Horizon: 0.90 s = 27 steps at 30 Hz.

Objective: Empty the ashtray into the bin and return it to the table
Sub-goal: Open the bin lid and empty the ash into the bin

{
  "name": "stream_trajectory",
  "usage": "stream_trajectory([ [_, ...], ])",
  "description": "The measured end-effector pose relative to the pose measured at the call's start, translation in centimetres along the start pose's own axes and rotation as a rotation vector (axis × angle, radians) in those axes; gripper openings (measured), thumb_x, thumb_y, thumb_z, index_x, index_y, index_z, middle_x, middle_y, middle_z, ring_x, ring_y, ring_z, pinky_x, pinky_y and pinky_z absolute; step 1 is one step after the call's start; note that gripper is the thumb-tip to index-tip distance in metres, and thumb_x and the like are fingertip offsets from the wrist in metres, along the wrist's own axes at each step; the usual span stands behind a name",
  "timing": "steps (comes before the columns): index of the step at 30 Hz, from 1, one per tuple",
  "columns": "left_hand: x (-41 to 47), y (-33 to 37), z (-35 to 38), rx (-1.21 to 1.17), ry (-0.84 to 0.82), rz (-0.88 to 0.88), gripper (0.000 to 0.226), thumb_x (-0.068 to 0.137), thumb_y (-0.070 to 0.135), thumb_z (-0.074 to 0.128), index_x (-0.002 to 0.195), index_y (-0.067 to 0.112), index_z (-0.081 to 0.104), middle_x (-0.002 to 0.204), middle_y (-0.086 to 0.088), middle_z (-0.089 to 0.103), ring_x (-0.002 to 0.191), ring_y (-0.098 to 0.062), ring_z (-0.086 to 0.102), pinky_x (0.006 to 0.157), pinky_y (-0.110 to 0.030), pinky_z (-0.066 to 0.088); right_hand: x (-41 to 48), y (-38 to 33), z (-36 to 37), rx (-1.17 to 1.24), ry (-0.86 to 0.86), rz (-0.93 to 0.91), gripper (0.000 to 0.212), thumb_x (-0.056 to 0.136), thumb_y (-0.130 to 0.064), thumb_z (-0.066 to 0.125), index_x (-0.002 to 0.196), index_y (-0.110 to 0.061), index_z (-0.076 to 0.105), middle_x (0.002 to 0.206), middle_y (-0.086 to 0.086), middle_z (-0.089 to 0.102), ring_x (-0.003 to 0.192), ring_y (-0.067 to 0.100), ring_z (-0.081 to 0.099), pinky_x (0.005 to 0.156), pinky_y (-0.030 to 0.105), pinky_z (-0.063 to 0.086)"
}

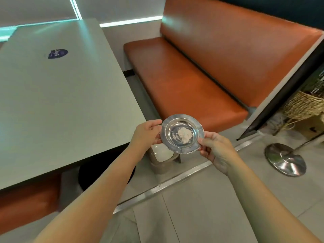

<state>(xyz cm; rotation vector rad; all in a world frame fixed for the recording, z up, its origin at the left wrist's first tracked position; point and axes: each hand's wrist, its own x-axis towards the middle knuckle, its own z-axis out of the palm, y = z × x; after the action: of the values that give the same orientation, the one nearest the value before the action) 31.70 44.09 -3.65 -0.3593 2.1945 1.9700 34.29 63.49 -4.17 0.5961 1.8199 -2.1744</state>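
A round shiny metal ashtray (182, 133) with a pale heap of ash in its bowl is held level in the air, past the table's near right corner. My left hand (144, 133) pinches its left rim and my right hand (216, 149) pinches its right rim. Directly below it on the floor stands a small beige bin (163, 159) with a white swing lid, partly hidden by the ashtray and my left hand. The grey table (61, 95) lies to the left.
An orange padded bench (184, 81) runs along the far side behind the bin. A chrome stand base (284, 159) sits on the floor at right, near a wicker basket (305, 104). A blue sticker (57, 53) marks the tabletop. A metal floor strip (163, 185) crosses in front.
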Motion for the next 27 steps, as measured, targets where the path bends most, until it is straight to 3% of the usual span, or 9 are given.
stream_trajectory([
  [4,1.7,-2.2,3.2,0.024,0.047,-0.013,0.035,0.085,0.012,0.048,0.120,0.010,0.054,0.078,0.000,0.063,0.066,-0.010,0.062,0.062,-0.020,0.056,3.0,1.4,-2.8,-0.030,-0.009,0.027,0.018,0.082,0.002,0.054,0.081,-0.015,0.061,0.059,0.001,0.056,0.044,0.005,0.047,0.038,0.013,0.044],
  [8,4.1,-4.6,4.5,0.088,0.089,-0.015,0.038,0.087,0.015,0.045,0.125,0.013,0.049,0.107,-0.005,0.063,0.083,-0.014,0.063,0.069,-0.022,0.053,6.3,3.2,-4.0,-0.008,0.003,0.054,0.019,0.081,0.003,0.055,0.079,-0.015,0.059,0.051,-0.003,0.055,0.038,0.001,0.048,0.037,0.013,0.044],
  [12,6.5,-8.5,5.3,0.178,0.122,-0.068,0.035,0.089,0.016,0.043,0.123,0.013,0.051,0.105,-0.007,0.059,0.083,-0.017,0.058,0.075,-0.029,0.053,9.8,5.8,-4.8,-0.015,0.030,0.102,0.018,0.082,0.003,0.054,0.081,-0.014,0.057,0.053,-0.001,0.052,0.036,0.001,0.046,0.037,0.013,0.042],
  [15,8.3,-12.5,4.9,0.373,0.097,-0.156,0.038,0.087,0.013,0.047,0.125,0.011,0.051,0.120,-0.011,0.058,0.108,-0.024,0.056,0.093,-0.027,0.041,12.3,8.7,-5.5,-0.034,0.055,0.158,0.015,0.082,0.003,0.053,0.088,-0.010,0.057,0.055,0.001,0.049,0.037,0.002,0.045,0.036,0.014,0.042],
  [19,11.0,-17.6,3.3,0.560,0.103,-0.194,0.035,0.083,0.008,0.052,0.118,0.003,0.056,0.112,-0.013,0.059,0.110,-0.026,0.054,0.092,-0.029,0.040,16.3,13.2,-5.9,-0.115,0.083,0.218,0.017,0.082,0.003,0.052,0.075,-0.012,0.055,0.056,0.005,0.047,0.047,0.012,0.042,0.042,0.020,0.042],
  [22,13.8,-20.5,2.3,0.665,0.133,-0.290,0.050,0.081,0.012,0.058,0.129,0.008,0.046,0.132,-0.019,0.047,0.124,-0.032,0.043,0.106,-0.038,0.035,19.3,16.4,-5.4,-0.148,0.106,0.276,0.016,0.079,0.004,0.053,0.075,-0.011,0.053,0.057,0.007,0.049,0.049,0.015,0.043,0.046,0.024,0.041],
  [27,18.6,-24.2,2.0,0.744,0.184,-0.341,0.059,0.080,0.019,0.062,0.133,0.011,0.039,0.137,-0.020,0.041,0.126,-0.037,0.036,0.105,-0.040,0.031,24.6,20.5,-3.6,-0.178,0.067,0.338,0.020,0.077,0.006,0.051,0.076,-0.013,0.052,0.060,0.006,0.053,0.050,0.015,0.046,0.049,0.026,0.043],
])
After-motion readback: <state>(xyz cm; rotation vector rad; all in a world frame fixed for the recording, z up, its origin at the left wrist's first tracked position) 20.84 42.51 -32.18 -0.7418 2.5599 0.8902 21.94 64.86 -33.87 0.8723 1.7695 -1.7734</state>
